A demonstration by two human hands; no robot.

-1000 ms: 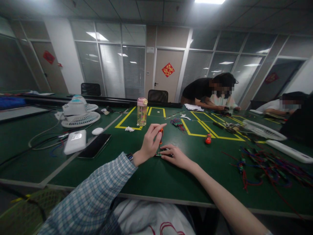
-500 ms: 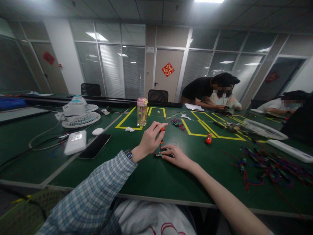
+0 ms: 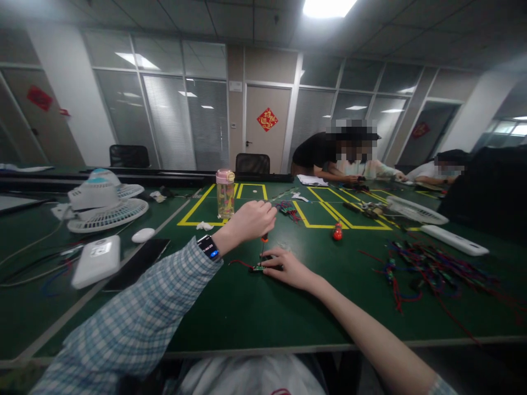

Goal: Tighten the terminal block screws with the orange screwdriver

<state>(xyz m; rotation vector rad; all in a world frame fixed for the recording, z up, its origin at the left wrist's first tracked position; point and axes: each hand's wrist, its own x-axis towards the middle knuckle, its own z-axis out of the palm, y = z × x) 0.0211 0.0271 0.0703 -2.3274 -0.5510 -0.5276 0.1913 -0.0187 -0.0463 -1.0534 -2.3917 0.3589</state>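
Observation:
My left hand (image 3: 252, 220), with a watch on its wrist, is wrapped round the handle of an orange and black screwdriver (image 3: 264, 238). The screwdriver stands upright, its shaft reaching down to a small green circuit board (image 3: 258, 269) on the green table (image 3: 230, 312). A red wire runs out to the left of the board. My right hand (image 3: 288, 269) rests on the table, its fingertips pressed on the board's right end.
A bottle (image 3: 225, 195) stands beyond my left hand. Fans (image 3: 107, 214), a white box (image 3: 96, 260) and a phone (image 3: 138, 265) lie left. Right are a red tool (image 3: 337, 231), wired boards (image 3: 436, 269) and a white bar (image 3: 455, 240). People work across the table.
The view has turned right. My left hand has gone from a raised, finger-and-thumb hold to a closed grip over the top of the screwdriver handle. My right hand stays at the board.

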